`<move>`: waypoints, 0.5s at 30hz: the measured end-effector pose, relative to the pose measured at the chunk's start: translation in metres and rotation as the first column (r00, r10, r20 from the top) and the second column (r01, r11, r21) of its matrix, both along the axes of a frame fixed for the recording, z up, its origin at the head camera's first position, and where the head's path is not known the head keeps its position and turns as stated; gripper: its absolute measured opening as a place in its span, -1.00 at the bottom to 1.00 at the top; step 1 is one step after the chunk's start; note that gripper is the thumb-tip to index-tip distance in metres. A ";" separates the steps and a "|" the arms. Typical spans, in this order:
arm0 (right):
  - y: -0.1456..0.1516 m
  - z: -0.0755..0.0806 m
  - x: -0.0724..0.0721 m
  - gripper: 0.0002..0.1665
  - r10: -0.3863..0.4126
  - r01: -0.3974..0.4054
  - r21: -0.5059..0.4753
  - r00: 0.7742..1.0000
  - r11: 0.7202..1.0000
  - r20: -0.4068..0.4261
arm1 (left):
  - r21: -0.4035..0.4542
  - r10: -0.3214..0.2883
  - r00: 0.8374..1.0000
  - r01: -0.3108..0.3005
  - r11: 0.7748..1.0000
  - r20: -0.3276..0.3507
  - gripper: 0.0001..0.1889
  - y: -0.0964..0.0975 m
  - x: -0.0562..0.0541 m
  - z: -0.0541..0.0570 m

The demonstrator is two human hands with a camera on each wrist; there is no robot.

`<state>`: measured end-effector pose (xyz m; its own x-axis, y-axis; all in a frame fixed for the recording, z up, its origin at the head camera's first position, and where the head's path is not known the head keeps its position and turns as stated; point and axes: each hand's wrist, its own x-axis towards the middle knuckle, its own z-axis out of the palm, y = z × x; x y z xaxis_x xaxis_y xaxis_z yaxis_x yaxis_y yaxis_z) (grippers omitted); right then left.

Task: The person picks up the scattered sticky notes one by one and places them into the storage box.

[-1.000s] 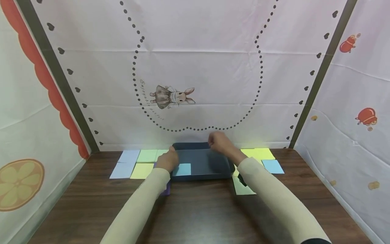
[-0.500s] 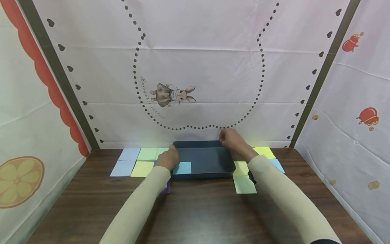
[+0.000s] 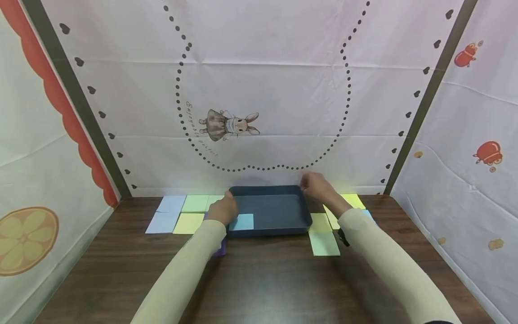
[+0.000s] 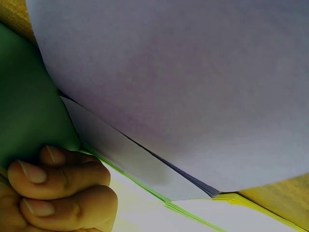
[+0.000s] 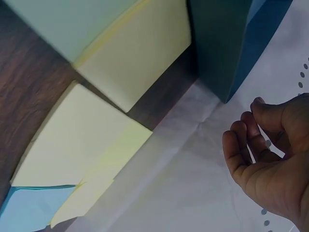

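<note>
A dark blue-grey tray (image 3: 279, 211) stands against the back wall in the head view. A light blue sticky note (image 3: 243, 222) lies at its front left. My left hand (image 3: 224, 209) grips the tray's left side; the left wrist view shows its curled fingers (image 4: 63, 193) against the tray wall (image 4: 29, 96). Just off the tray's far right corner hovers my right hand (image 3: 317, 185). In the right wrist view its fingers (image 5: 239, 145) are loosely bent beside the tray corner, with nothing visible between them and the thumb.
Left of the tray lie pale blue notes (image 3: 163, 221), green notes (image 3: 195, 203), a yellow note pad (image 3: 188, 223) and a purple pad (image 3: 220, 250) partly under the left arm. On the right are yellow pads (image 3: 319, 222), a pale green pad (image 3: 325, 244) and a blue one (image 5: 36, 208). A printed cloth wall (image 3: 279, 112) closes off the back.
My right hand has moved right, from above the tray's far side to beyond its far right corner. My left hand stays at the tray's left side. The tray and notes stay put.
</note>
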<state>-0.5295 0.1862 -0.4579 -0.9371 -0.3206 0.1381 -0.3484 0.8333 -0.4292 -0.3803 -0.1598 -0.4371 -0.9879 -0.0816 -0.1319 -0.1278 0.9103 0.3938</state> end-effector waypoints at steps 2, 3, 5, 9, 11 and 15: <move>0.005 -0.003 0.000 -0.92 -0.007 0.007 0.003 1.000 1.000 0.010 | 0.007 0.007 1.000 -0.007 1.000 0.006 -0.41 -0.001 -0.002 -0.002; 0.007 -0.004 0.000 -0.93 -0.011 0.011 0.005 1.000 1.000 0.013 | 0.007 0.006 1.000 -0.006 1.000 0.007 -0.40 -0.001 -0.002 -0.003; 0.011 -0.007 0.001 -0.94 -0.025 0.025 0.003 0.999 1.000 0.023 | 0.008 0.001 1.000 -0.001 1.000 0.008 -0.41 -0.001 -0.003 -0.004; 0.018 -0.011 0.008 -0.91 -0.013 0.012 0.027 1.000 1.000 0.009 | 0.006 -0.005 1.000 0.005 1.000 0.004 -0.42 -0.003 -0.003 -0.003; 0.015 0.003 0.028 -0.88 -0.021 0.019 0.046 0.999 0.999 0.038 | 0.009 -0.008 1.000 0.008 1.000 0.004 -0.44 -0.003 -0.002 -0.002; 0.005 0.033 0.073 -0.83 -0.061 0.055 0.057 0.991 0.997 0.116 | 0.008 -0.015 1.000 0.015 1.000 0.007 -0.44 -0.003 -0.004 -0.002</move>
